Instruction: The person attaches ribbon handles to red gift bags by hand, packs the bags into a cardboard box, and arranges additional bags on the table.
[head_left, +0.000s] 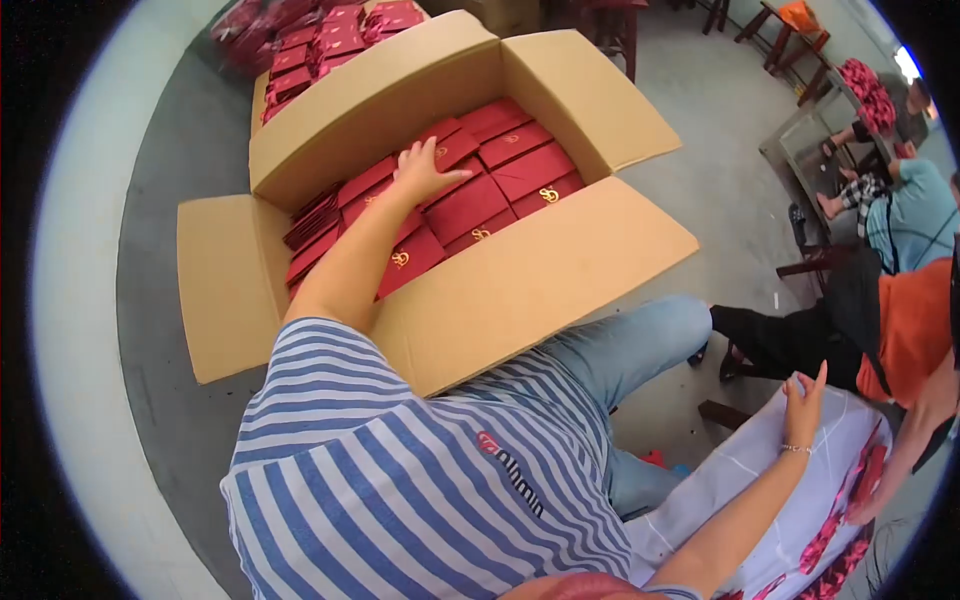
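Note:
My left hand [425, 175] is over the open cardboard box [540, 280], its fingers spread on or just above the red packets; contact is hard to tell. Flat red packets [470, 210] with gold emblems fill the box in neat rows, and some stand on edge at its left side. Off to the right, my right hand [803, 405] is raised above a table with a pale checked cloth [735, 475]. Its index finger stretches out while other fingers bend, and nothing shows in it.
Another box of red packets [320, 50] stands behind, beside pink plastic-wrapped bundles [245, 30]. At the right, a person in an orange top [910, 320] reaches to the cloth-covered table, where red patterned pieces [825, 545] lie. Further people sit near wooden stools [785, 35].

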